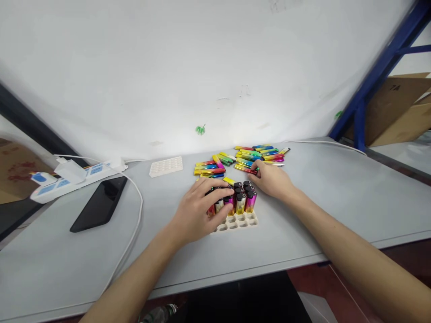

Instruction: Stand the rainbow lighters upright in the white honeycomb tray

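Note:
A white tray with oval holes lies near the middle of the table, its nearest rows of holes bare. Colourful lighters with black tops stand upright in its farther rows. My left hand rests over the left part of these lighters, fingers apart, hiding some of them. At the loose pile of shiny lighters behind the tray is my right hand, its thumb and fingers closed at a red lighter on the near edge. Another group of loose lighters lies to the left.
A second white holed tray lies flat by the wall. On the left are a black phone, a power strip with plugs, and a white cable. A blue metal frame and cardboard boxes stand at the right.

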Motion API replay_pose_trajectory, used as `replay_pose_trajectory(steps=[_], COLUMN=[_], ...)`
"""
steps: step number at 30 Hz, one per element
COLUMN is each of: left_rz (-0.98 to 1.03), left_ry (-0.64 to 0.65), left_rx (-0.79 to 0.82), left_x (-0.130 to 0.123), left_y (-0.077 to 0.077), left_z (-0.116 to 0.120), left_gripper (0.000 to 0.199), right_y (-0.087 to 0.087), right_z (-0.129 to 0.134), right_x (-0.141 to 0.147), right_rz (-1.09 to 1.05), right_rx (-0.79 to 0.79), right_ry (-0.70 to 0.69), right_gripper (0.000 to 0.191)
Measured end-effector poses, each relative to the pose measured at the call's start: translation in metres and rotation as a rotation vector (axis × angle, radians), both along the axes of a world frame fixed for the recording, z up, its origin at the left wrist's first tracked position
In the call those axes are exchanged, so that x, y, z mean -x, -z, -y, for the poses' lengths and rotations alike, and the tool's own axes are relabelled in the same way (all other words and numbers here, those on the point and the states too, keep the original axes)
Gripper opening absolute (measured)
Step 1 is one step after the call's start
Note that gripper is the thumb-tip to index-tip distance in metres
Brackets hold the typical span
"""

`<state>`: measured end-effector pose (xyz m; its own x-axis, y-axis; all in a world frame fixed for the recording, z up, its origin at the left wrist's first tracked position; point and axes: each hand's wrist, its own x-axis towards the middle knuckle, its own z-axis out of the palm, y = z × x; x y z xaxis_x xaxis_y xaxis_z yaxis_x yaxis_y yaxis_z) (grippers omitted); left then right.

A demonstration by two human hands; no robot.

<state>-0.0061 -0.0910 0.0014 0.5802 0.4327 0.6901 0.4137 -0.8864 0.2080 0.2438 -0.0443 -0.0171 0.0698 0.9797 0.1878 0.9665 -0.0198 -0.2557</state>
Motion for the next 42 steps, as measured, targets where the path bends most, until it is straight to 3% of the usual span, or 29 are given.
replay_pose_trajectory(steps=[9,42], left_rz=[-0.004,-0.005], left_ry=[-0.012,-0.003], left_rx=[0.005,0.001], left_x=[-0.0004,-0.0006], left_y=[-0.0004,-0.0003], left_z=[0.0001,-0.0003], left_gripper=[0.027,0.027], right_y=[0.0000,0.0024], right_z=[0.0004,-0.0023], right_x=[0.0016,-0.0014], right_rz=[0.014,0.027], right_rx=[0.031,0.042], right_ry=[0.030,0.042], right_gripper=[0.034,0.028])
